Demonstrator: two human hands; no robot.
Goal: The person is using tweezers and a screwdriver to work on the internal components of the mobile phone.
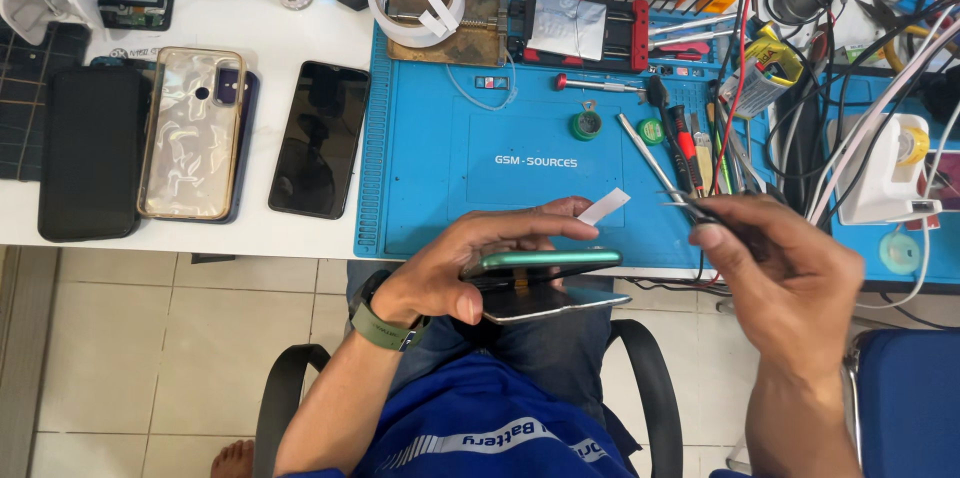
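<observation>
- Left hand [470, 263]: grasps a green-framed smartphone [545, 283] edge-on, its screen panel parted from the body, held over the lap at 6 o'clock of the blue repair mat [440, 168].
- Right hand [790, 283]: pinches metal tweezers [655, 170], tips aimed toward 10 o'clock.
- White paper strip [604, 206]: at 1 o'clock of the left hand, by its fingertips.
- Black phone [320, 138]: on the table at 9 o'clock of the mat.

A dark phone screen [319, 138] lies face up on the white table, left of the blue mat. Further left rests a black slab [88, 151] (screen or back, unclear). A small white label strip [604, 206] sits on the mat.
</observation>
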